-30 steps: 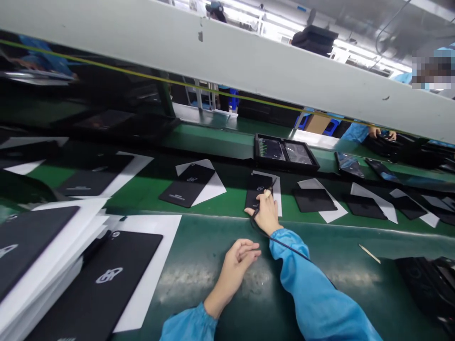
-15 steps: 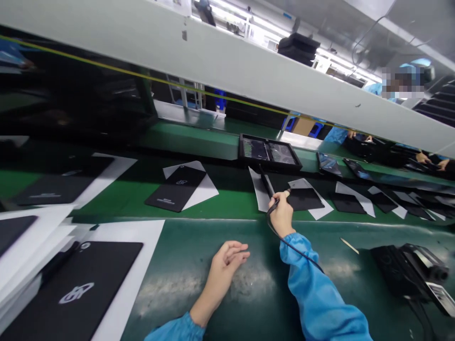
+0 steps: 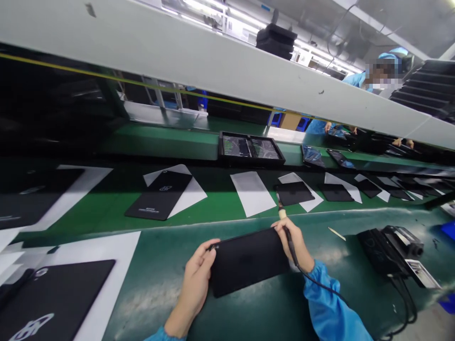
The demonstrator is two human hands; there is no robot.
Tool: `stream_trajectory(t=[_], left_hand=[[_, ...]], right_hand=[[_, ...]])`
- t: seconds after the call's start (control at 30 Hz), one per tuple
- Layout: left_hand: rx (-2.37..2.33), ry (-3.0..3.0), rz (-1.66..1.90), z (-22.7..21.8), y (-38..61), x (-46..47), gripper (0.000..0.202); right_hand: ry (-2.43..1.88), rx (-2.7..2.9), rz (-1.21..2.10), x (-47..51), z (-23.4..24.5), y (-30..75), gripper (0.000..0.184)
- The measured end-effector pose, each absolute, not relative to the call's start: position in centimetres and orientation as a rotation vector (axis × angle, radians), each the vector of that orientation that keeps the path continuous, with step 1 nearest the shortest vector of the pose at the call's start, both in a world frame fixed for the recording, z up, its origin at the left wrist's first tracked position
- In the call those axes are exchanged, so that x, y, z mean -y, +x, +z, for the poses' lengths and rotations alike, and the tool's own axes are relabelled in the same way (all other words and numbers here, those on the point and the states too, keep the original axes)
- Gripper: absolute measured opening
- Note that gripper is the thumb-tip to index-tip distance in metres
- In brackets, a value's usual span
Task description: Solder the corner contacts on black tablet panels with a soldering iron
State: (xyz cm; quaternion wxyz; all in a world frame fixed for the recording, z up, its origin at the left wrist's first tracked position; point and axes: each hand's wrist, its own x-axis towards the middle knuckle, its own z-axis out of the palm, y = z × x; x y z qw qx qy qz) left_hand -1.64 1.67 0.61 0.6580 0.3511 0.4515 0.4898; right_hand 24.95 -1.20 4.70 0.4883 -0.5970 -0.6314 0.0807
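A black tablet [image 3: 249,263] is tilted in front of me over the green bench, its plain dark face toward me. My left hand [image 3: 195,274] pinches its left end, thumb on the upper corner. At the upper right corner, my right hand [image 3: 299,245] grips the tablet's edge and also holds a soldering iron [image 3: 282,213]. The iron's pale collar and metal tip point away from me, toward the belt; its black cable runs back over my right sleeve. Beyond the tablet, a bare white sheet [image 3: 253,194] lies on the belt.
Several black tablets lie on white sheets along the green belt [image 3: 213,208]. A black tray [image 3: 250,158] with two screens stands behind. A black soldering station [image 3: 378,251] and a small stick [image 3: 336,234] are on the right. Tablets and sheets [image 3: 128,255] occupy the left. Co-workers' hands show far right.
My right hand has brought the tablet from the white sheet on the belt to the bench, still holding the iron. My left hand, free before, has closed on the tablet. The view has shifted.
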Motion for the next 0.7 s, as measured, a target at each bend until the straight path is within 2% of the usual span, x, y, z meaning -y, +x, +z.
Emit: stream_trajectory(t=[0.13, 0.33, 0.43, 0.6, 0.7], left_hand=[[-0.946, 0.7, 1.015, 1.2, -1.2, -1.5, 0.048], [-0.885, 0.665, 0.978, 1.0, -1.1, -1.5, 0.041], [-0.847, 0.676, 0.991, 1.0, -0.8, -1.0, 0.042], [-0.87, 0.676, 1.016, 0.8, -0.3, -0.5, 0.036], [-0.882, 0.686, 1.018, 0.8, -0.3, -0.4, 0.033]], right_hand=[[-1.428, 1.562, 0.169, 1.5, 3.8, 25.6, 0.011], [-1.275, 1.763, 0.088, 2.4, 5.0, 26.0, 0.032], [-1.176, 1.698, 0.239, 3.3, 5.5, 24.6, 0.032], [-1.171, 1.203, 0.676, 3.8, 4.4, 21.9, 0.025], [-1.26, 1.211, 0.716, 4.0, 3.9, 20.6, 0.015]])
